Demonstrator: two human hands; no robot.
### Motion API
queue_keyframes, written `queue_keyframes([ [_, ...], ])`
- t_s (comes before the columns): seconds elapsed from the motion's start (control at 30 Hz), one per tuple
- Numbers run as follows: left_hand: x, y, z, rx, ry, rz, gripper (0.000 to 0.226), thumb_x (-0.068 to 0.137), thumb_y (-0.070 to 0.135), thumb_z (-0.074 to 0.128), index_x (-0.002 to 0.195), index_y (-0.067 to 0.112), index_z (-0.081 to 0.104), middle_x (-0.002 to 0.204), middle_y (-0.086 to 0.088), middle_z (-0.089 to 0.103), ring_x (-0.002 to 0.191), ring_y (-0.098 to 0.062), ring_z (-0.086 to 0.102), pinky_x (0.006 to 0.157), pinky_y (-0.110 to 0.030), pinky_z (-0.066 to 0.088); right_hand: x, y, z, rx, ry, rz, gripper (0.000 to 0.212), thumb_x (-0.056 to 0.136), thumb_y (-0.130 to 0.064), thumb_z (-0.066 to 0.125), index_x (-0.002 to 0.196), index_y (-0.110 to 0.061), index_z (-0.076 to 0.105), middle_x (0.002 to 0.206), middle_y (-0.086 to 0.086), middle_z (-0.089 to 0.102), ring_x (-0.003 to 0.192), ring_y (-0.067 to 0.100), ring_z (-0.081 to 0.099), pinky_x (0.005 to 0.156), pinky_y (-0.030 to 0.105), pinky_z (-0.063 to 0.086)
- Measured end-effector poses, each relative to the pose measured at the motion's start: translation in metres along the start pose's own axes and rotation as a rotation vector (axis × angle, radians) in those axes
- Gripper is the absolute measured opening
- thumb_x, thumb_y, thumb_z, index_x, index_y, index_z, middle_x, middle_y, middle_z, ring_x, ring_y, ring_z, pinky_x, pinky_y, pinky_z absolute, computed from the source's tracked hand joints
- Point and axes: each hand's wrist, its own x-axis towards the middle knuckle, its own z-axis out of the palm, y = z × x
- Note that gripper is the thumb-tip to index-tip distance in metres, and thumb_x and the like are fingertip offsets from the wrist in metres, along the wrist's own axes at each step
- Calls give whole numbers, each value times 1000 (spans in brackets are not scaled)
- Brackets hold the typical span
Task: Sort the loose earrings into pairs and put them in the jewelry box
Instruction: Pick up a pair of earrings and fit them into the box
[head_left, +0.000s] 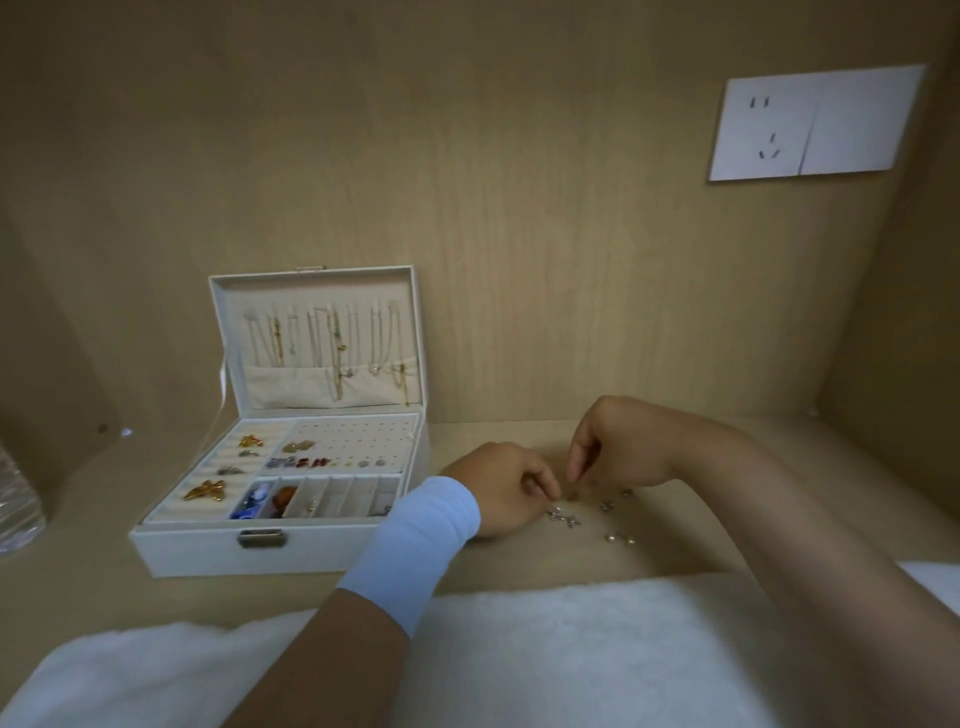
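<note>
A white jewelry box (208, 558) stands open at the left of the wooden shelf, with necklaces hung in its lid and earrings and brooches in its tray. Several small silver loose earrings (566, 517) lie on the wood to its right, with two more (619, 538) a little nearer. My left hand (506, 491), a pale blue band on its wrist, rests on the wood with curled fingers at the earrings. My right hand (618, 447) hovers just above them, thumb and fingers pinched together. Whether either hand holds an earring is too small to tell.
A white fluffy cloth (571, 654) covers the near edge. A clear plastic object (15, 509) stands at the far left. Wooden walls close the back and sides, with a white socket plate (810, 122) high on the right.
</note>
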Motion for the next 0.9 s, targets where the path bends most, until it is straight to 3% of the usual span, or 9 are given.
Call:
queue_keyframes([
  [0.07,0,-5,5,-24,0,16,17,83,27,63,86,41,73,85,21,65,80,2,60,86,-20,50,3,-1,3,4,-54,0,11,73,-18,82,77,-28,78,63,-17,69,56,-8,58,60,16,49],
  [0.17,1,-11,9,-58,14,53,10,79,30,75,88,36,75,80,21,65,72,6,57,79,-15,47,7,-4,9,-5,-116,-4,16,68,-23,87,82,-27,80,77,-10,75,78,7,69,78,30,56],
  [0.53,-5,-9,-1,-179,115,11,3,80,22,79,81,24,77,75,17,68,70,4,59,75,-14,47,13,-1,18,21,-114,0,11,75,-27,83,86,-27,80,84,-9,76,87,8,70,85,29,56],
  [0.6,-7,-8,-5,-204,135,4,5,81,20,77,80,24,75,74,16,68,69,4,60,75,-15,48,14,0,19,86,-83,1,7,77,-29,81,83,-26,80,80,-6,76,73,7,69,76,30,57],
  [0.7,-11,-6,-17,-285,172,6,7,84,17,74,81,23,73,76,9,69,65,0,61,71,-17,51,13,-1,17,211,-18,16,5,80,-20,72,83,-20,76,78,12,74,49,13,60,53,28,50],
  [0.8,-20,-5,-29,-457,169,-29,7,88,11,69,86,16,72,75,0,71,67,-10,67,60,-21,52,9,-5,14,348,54,2,10,79,-9,69,85,-14,75,67,6,69,44,12,54,43,19,42],
  [0.9,-30,-8,-40,-597,116,-39,5,92,7,65,94,9,70,83,-4,76,70,-17,69,54,-22,51,7,-13,13,457,117,-57,14,82,-6,69,90,-14,78,67,1,66,45,4,51,44,16,40],
])
